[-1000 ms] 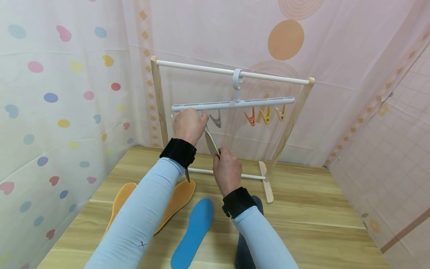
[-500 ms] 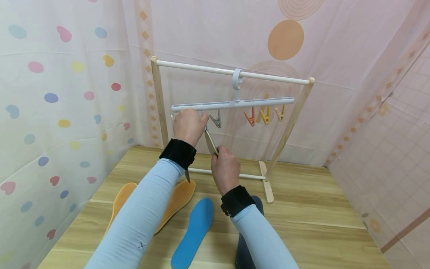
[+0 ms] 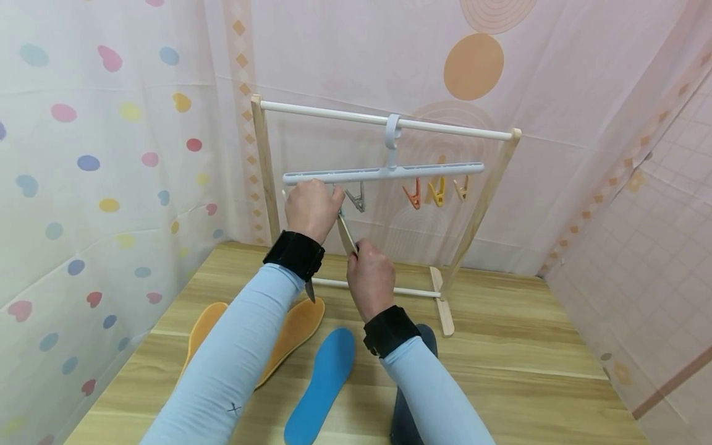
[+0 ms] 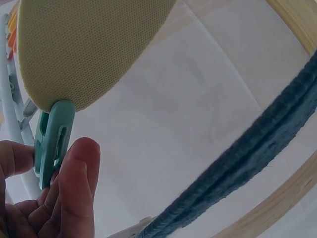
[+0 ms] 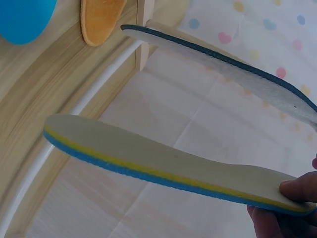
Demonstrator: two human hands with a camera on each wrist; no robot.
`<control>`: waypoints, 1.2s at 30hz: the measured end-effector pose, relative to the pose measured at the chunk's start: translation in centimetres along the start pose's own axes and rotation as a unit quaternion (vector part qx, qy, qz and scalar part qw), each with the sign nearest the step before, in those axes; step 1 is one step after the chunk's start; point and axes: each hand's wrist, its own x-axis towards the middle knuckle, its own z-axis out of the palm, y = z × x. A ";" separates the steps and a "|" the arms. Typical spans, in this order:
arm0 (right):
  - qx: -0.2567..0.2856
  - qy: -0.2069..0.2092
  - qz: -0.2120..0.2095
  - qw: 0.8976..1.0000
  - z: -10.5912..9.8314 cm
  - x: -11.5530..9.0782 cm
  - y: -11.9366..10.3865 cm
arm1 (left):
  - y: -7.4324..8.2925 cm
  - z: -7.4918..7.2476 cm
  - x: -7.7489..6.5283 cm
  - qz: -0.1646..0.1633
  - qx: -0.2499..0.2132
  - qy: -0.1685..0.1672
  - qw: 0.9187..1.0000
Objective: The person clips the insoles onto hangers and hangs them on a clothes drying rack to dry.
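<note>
My left hand (image 3: pixel 314 210) is just below the left half of the grey-blue hanger (image 3: pixel 334 175). Its thumb and fingers pinch a green clothespin (image 4: pixel 55 144), whose tip meets the rounded end of a beige insole (image 4: pixel 89 49). Lower and to the right, my right hand (image 3: pixel 371 278) grips that insole (image 5: pixel 163 153) near its upper end, thumb on the beige face; its edge shows yellow and blue layers. Behind hangs another insole (image 5: pixel 223 57) with a dark teal edge; its upper end is hidden in the head view.
A wooden rack with a white top bar (image 3: pixel 322 112) carries the hanger. Grey (image 3: pixel 357 198), orange (image 3: pixel 413 194), yellow (image 3: pixel 437 193) and cream clothespins (image 3: pixel 461 189) dangle from it. On the table lie orange insoles (image 3: pixel 300 324), a blue insole (image 3: pixel 321 383) and a dark insole (image 3: pixel 405 414).
My right hand has shifted slightly left, and the beige insole now appears narrower, turned more edge-on. My left hand stays at the green clothespin.
</note>
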 end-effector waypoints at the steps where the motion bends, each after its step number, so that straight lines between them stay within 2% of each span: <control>1: 0.002 -0.002 0.000 1.000 0.0 0.0 0.0 | 0.0 0.0 0.0 0.000 0.000 0.001 1.000; 25: 0.012 -0.012 -0.004 1.000 -0.8 0.3 -0.9 | 0.2 -0.7 -0.6 0.003 -0.001 0.009 1.000; 36: 0.017 -0.009 -0.012 1.000 -1.1 0.4 -1.0 | 0.5 -0.9 -0.9 -0.006 0.007 0.005 1.000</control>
